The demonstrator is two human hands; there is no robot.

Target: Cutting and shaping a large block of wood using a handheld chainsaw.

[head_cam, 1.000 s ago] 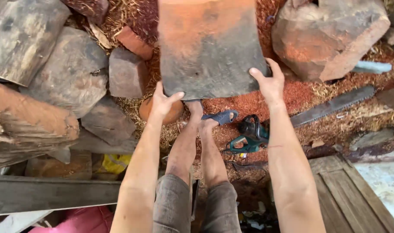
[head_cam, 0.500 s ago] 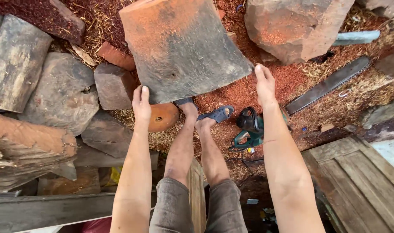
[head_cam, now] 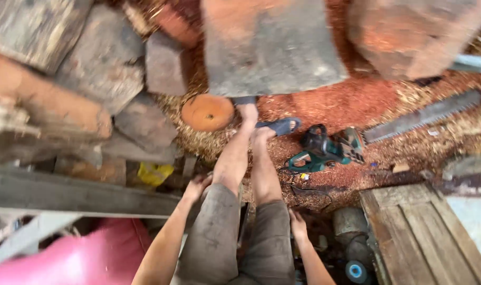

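Beside the knees, the left hand [head_cam: 197, 186] rests against a grey trouser leg with fingers loosely curled, holding nothing; the right hand [head_cam: 297, 224] lies low by the other leg, also holding nothing. Ahead, one bare foot [head_cam: 247, 112] touches a large grey-orange wooden slab [head_cam: 272, 47]. Nearby on reddish sawdust [head_cam: 351, 103] lies a green chainsaw [head_cam: 327, 148].

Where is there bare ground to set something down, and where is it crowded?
Bare sawdust lies between the grey slab, the chainsaw and the saw bar. The wooden platform looks bare too. The left is crowded with stacked wood blocks and a round disc. The left hand and right hand rest by the knees.
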